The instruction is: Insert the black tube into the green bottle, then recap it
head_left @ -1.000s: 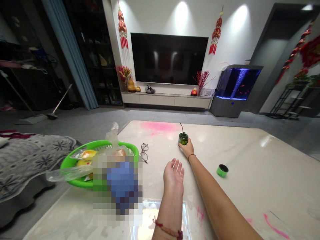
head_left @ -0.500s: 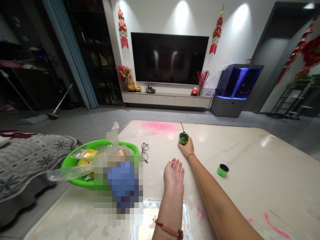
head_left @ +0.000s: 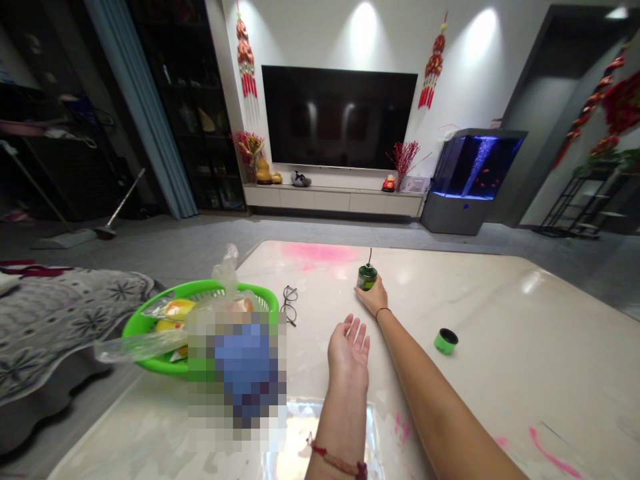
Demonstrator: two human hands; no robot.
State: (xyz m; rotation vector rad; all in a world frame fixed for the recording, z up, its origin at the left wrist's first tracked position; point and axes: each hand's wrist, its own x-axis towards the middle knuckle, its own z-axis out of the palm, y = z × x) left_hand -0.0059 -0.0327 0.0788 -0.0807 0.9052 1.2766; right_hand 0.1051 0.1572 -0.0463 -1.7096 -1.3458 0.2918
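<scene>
My right hand (head_left: 375,295) is wrapped round a small dark green glass bottle (head_left: 367,277) on the table. A thin dark stem (head_left: 371,256) stands up from the bottle's neck. In front of it my left hand (head_left: 349,345) rests palm up, with its fingers loosely extended and nothing in them. A short green cylinder with a dark hollow top (head_left: 445,342) stands to the right of my right forearm. Eyeglasses (head_left: 289,305) lie to the left of both hands.
A green basket (head_left: 150,357) with plastic-bagged items is at the left, beside a pixelated blue patch (head_left: 247,363). Pink stains (head_left: 320,252) mark the pale table (head_left: 500,300). Beyond are a television (head_left: 340,117) and a lit fish tank (head_left: 477,167).
The stem in the bottle has swung from leaning left to nearly upright, tipped slightly right. Both hands and the bottle are almost where they were.
</scene>
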